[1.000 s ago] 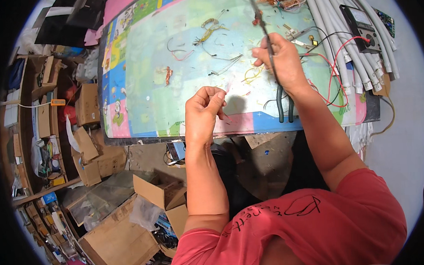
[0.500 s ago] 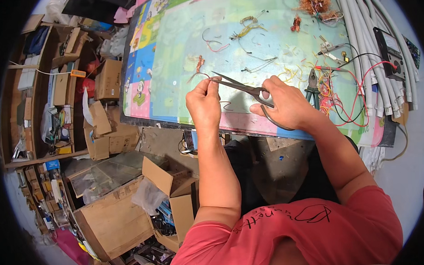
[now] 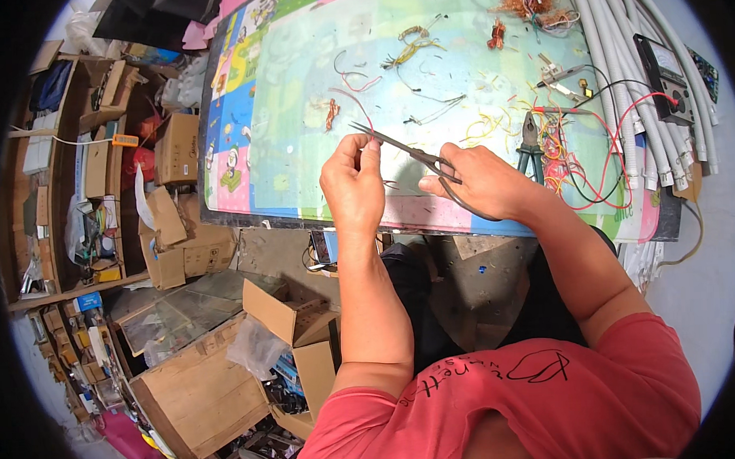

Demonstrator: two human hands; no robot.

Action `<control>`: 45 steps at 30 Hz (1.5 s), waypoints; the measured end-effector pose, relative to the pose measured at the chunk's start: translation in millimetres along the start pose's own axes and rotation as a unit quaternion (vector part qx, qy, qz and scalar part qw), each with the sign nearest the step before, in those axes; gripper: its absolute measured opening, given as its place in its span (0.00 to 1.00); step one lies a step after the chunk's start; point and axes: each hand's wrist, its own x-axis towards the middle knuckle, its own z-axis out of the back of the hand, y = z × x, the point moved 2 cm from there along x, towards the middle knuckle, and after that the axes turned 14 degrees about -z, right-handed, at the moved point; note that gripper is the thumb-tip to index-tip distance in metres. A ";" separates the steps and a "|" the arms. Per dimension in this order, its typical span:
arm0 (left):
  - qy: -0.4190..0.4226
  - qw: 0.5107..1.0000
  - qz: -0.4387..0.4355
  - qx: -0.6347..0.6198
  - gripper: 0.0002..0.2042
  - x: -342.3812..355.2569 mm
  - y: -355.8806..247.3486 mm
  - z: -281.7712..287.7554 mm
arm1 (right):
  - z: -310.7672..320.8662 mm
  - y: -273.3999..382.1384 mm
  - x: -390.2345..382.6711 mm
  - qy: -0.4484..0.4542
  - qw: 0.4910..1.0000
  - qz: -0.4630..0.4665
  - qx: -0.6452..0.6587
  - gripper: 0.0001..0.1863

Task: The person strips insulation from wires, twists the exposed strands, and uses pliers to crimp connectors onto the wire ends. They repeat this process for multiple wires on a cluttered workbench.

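Observation:
My left hand [image 3: 352, 188] pinches a thin reddish wire [image 3: 358, 102] between thumb and fingers above the near edge of the table. The wire's free end curves away to the upper left. Dark metal scissors [image 3: 403, 146] are gripped by my right hand [image 3: 489, 182], with fingers in the handle loops. Their blades are slightly apart and reach across to the wire, right at my left fingertips. Whether the blades touch the wire I cannot tell. Just beyond my left hand lies a small copper wire bundle [image 3: 332, 114].
Pliers [image 3: 530, 147] and tangled red and yellow wires [image 3: 561, 160] lie right of my right hand. A multimeter [image 3: 664, 77] with leads rests on pale conduits [image 3: 621, 75] along the right edge. Further wire pieces [image 3: 414, 54] are scattered on the table; cardboard boxes [image 3: 178, 147] stand left.
The scissors' blades have come closer together at the wire. The wire's free end now points farther up and away from the copper bundle. The whole view has shifted slightly.

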 end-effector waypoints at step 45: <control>0.125 0.916 0.162 -0.344 0.09 -0.1 -11.8 28.2 | -23.3 3.8 -5.0 0.086 0.984 0.129 0.092 0.13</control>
